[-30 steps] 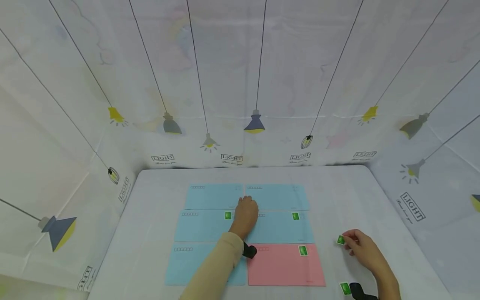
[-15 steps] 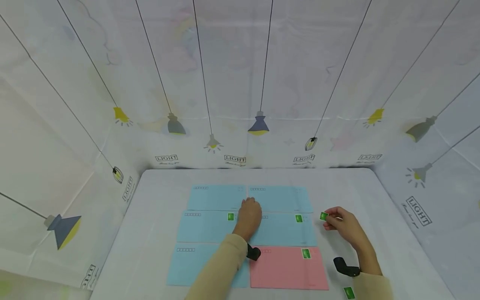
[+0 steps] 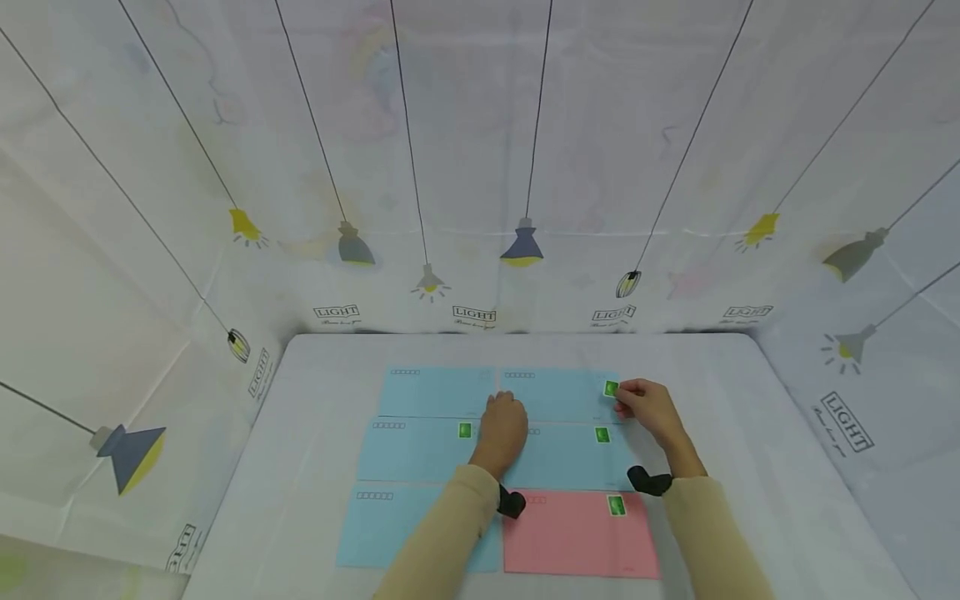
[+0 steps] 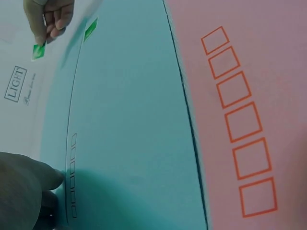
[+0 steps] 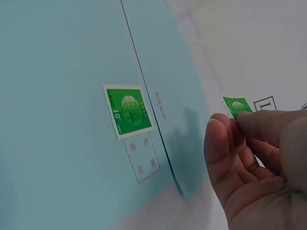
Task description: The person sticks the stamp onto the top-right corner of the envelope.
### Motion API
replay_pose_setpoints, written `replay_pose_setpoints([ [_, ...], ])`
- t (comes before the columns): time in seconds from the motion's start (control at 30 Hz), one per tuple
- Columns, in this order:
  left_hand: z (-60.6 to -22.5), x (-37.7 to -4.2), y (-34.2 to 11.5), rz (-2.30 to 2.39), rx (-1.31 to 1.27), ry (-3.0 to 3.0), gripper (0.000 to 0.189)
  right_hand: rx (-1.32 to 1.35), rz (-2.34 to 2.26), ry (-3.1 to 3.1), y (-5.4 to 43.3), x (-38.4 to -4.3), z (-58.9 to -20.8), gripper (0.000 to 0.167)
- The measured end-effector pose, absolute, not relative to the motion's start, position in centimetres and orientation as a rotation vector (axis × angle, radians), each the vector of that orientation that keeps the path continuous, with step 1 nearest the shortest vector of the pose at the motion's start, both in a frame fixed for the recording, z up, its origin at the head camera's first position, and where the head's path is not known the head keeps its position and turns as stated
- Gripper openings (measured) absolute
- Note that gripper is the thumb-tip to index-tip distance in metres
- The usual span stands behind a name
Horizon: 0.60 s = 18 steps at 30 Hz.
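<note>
My right hand (image 3: 654, 410) pinches a green postage stamp (image 5: 236, 104) between thumb and fingertips. In the head view this stamp is over the right end of the back right blue envelope (image 3: 558, 398); the right wrist view shows it raised above the paper. My left hand (image 3: 504, 429) rests with bent fingers where the back and middle blue envelopes meet, holding nothing that I can see. Stamps lie on the middle left blue envelope (image 3: 408, 454), the middle right blue envelope (image 3: 558, 462) and the pink envelope (image 3: 577, 542).
A front left blue envelope (image 3: 390, 525) lies partly under my left sleeve. Beside the back right one is a back left blue envelope (image 3: 435, 393). All lie on a white-covered table (image 3: 300, 433), before a lamp-printed cloth backdrop (image 3: 465, 167).
My right hand has moved up and left with the stamp, from the bare table at right to the back right envelope. My left hand has stayed in place on the envelopes.
</note>
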State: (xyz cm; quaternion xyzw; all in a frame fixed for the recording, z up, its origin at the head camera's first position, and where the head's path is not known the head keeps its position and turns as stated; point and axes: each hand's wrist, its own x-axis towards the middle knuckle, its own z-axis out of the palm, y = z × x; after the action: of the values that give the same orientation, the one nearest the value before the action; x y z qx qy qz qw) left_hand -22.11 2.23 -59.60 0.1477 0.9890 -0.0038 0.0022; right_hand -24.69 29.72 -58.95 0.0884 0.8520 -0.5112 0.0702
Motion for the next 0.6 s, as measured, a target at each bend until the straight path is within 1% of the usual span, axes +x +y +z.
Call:
replay_pose_setpoints([
  [0.27, -59.9, -22.0, 2.2, 0.060, 0.448, 3.159, 0.021, 0.330, -1.510, 2.588, 27.4, -27.0, -59.7, 0.033],
  [0.6, -60.4, -22.3, 2.2, 0.082, 0.432, 3.162, 0.020, 0.344, -1.301, 2.766, 26.0, -28.9, -60.8, 0.024],
])
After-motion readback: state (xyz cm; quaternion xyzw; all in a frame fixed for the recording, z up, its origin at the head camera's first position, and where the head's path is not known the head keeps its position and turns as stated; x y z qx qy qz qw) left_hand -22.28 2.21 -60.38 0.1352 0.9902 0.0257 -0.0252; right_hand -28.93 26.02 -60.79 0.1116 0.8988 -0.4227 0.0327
